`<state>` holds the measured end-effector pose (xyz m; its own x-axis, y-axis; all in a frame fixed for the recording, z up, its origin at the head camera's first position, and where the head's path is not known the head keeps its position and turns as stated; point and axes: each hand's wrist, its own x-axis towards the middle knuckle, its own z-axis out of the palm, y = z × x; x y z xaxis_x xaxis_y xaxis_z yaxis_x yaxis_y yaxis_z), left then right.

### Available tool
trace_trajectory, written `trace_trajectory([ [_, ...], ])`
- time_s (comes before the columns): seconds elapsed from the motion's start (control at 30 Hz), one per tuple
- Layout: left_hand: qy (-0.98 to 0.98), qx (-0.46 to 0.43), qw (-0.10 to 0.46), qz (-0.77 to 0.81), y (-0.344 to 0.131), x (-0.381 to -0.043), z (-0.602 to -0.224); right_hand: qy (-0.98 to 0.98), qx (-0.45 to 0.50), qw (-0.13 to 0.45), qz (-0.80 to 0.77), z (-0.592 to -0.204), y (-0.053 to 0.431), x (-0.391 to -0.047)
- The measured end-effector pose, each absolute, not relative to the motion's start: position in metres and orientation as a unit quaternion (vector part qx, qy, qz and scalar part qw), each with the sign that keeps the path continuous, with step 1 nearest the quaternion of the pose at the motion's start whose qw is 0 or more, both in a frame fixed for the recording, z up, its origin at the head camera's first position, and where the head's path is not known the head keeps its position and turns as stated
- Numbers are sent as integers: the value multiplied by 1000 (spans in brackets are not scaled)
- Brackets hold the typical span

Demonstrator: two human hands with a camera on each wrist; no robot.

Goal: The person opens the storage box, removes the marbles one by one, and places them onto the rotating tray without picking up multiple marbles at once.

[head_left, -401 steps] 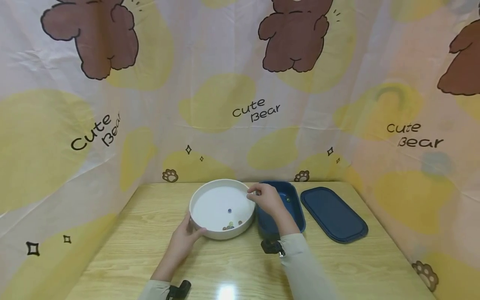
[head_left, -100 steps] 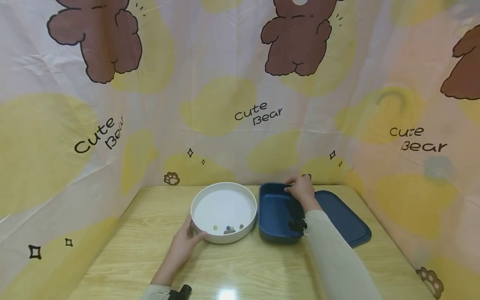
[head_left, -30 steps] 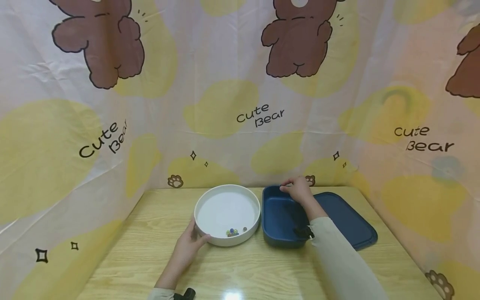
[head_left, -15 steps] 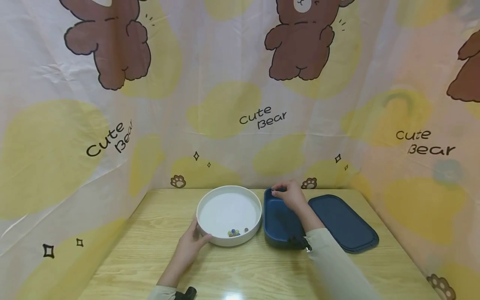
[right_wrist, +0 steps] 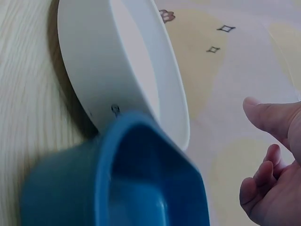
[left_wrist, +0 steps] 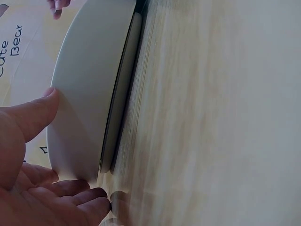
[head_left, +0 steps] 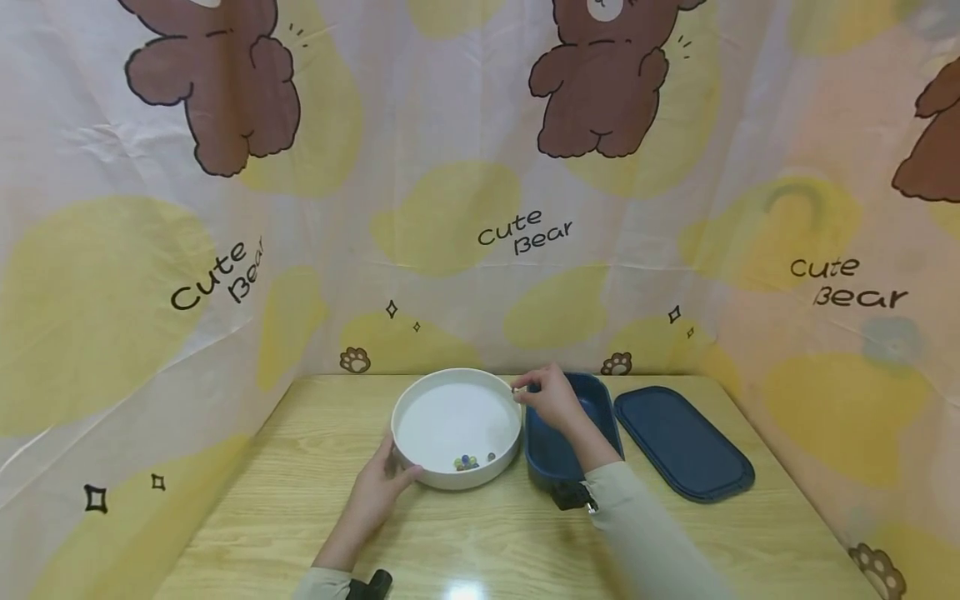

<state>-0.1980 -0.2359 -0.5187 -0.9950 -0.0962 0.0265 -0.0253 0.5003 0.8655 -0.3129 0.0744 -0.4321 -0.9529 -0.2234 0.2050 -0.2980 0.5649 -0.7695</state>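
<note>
A white round dish (head_left: 446,417) stands on the table, with several small glass marbles (head_left: 466,462) gathered near its front edge. My left hand (head_left: 377,490) grips the dish at its left front, thumb on the rim and fingers against the lower side, as the left wrist view shows. My right hand (head_left: 557,400) hovers over the gap between the dish and a deep blue box (head_left: 551,458). Thumb and forefinger come together at the dish's right rim and pinch a tiny dark marble (head_left: 514,390). In the right wrist view the other fingers (right_wrist: 263,174) stand loosely curled.
A dark blue lid (head_left: 686,446) lies flat on the wooden table (head_left: 450,542), right of the box. The box stands close beside the dish. A printed bear curtain (head_left: 450,208) rises behind and at both sides of the table.
My right hand has moved left from the back of the blue box to the dish's rim. Marbles in the dish have rolled together at its front. My left hand has stayed at the dish.
</note>
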Motion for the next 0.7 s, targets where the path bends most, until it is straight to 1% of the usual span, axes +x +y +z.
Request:
trace_trajectory([
  [0.33,-866,34,38,-497,-237,-198,-519,-891,179,61,412,-430,41,-304],
  [0.53,-863,39,37,-503,-236,-197,-520,-902,195,56,380,-432,22,-299],
  [0.7,-863,33,41,-503,-236,-197,-519,-901,209,64,375,-434,10,-298],
])
